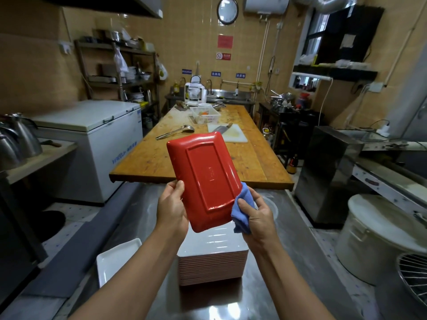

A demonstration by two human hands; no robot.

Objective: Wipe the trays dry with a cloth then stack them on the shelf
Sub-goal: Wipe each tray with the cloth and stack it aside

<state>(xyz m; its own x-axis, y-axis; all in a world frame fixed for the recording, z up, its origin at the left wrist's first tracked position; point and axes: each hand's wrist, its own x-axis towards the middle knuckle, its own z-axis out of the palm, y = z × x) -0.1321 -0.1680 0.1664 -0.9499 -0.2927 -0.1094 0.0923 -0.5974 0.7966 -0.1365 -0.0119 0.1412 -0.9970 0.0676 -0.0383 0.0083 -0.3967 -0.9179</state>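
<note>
Item: red tray [203, 179], held up over the near steel desk [265, 285], underside toward the onlooker, long axis tilted up and away to the left.

Left hand [172, 211]: fingers wrapped behind the tray's near left edge, thumb on the rim, carrying its weight.

Right hand [256, 215]: pinches a blue cloth [242, 211] against the tray's near right corner.

Step in hand, as judged: drying the underside. Advice: keep the left hold firm on the rim, draw the cloth along the raised foot ridge and into the corners where water would sit, then turn the tray and do the inner face. A wet rim may slip.

Below: stack [212, 264] of white-faced trays, pinkish edges, on the desk; a single white tray [115, 257] to its left.

Shelf: a rack [120, 72] stands far left; whether it is the one meant cannot be told.

Writing: embossed mark at the centre of the tray's underside, unreadable. Blue lettering on the chest freezer [111, 135], blurred. Red notices and small blue signs on the far wall, illegible.
</note>
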